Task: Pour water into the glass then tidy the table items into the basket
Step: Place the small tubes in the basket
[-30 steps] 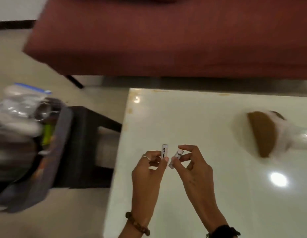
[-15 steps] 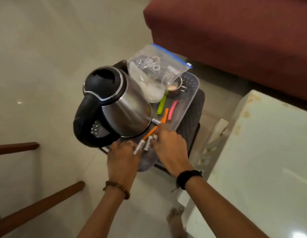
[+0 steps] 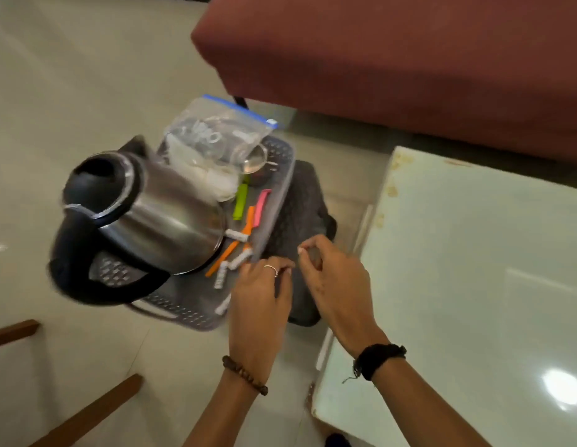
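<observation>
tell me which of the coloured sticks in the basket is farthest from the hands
The green stick, lying beside the plastic bag's contents. The pink stick and the two orange sticks lie nearer the hands.

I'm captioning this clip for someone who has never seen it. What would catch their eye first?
The steel kettle with its black handle dominates, standing in the grey basket on the floor left of the white table. Beside it lie orange, green and pink sticks and a clear zip bag. The left hand and right hand hover at the basket's edge.
</observation>
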### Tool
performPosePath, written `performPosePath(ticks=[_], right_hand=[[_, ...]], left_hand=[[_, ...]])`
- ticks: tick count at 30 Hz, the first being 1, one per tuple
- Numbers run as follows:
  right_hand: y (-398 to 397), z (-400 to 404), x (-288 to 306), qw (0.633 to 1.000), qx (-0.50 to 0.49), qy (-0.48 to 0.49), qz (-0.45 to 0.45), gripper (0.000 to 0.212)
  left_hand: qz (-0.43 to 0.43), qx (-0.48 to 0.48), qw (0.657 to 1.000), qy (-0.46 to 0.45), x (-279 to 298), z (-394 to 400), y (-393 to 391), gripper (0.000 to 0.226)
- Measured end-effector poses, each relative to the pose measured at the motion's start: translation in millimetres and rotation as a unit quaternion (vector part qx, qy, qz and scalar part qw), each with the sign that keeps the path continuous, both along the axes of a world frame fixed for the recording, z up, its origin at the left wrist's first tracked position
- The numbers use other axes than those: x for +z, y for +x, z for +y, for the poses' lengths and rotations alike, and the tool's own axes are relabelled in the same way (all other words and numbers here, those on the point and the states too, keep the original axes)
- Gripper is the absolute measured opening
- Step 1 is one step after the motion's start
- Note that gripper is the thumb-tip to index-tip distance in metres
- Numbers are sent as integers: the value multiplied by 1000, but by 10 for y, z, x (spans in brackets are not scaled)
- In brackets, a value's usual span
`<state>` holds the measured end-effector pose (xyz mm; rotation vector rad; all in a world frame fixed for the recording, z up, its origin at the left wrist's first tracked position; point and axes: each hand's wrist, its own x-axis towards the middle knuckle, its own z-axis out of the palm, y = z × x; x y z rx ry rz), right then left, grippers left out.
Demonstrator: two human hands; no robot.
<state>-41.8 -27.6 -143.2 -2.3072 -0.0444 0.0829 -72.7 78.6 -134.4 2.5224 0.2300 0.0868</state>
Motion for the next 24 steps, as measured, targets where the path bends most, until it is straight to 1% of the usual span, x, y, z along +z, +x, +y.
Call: performPosePath(ticks=[2,5,6,8,10,13,17,20,24], right_hand=[[-130,-500,-58,997,-66,23,22,11],[-415,-1438,-166,984,-170,35,38,6],[-516,-1727,-210,978,-201,35,36,6],[-789,-2419,-283,959,-278,33,34,7],[-1113,-3098,-335,934,-354,36,31,7],[-1611,-3984,-357,893,-448,37,31,7],[-2327,-5056,-410,834,-548,44,45,8],[-2780,-5712,-471,794,-605,30,57,8],[-3273,-6419,-600,740,-666,21,90,9]], left_hand=[[-10,-39,999,-8,-23,-429,-17,7],[23,-84,994,-68,-67,-1294,-76,10],[33,-109,991,-76,-90,-1571,-107,12],[56,-196,977,-66,-135,-2272,-197,13],[75,-284,954,-59,-154,-3019,-329,13],[110,-385,913,-73,-186,-4066,-611,14],[141,-487,858,-80,-253,-5387,-1105,15],[128,-539,829,-72,-357,-6213,-1392,17],[90,-595,796,-58,-468,-7146,-1651,26]])
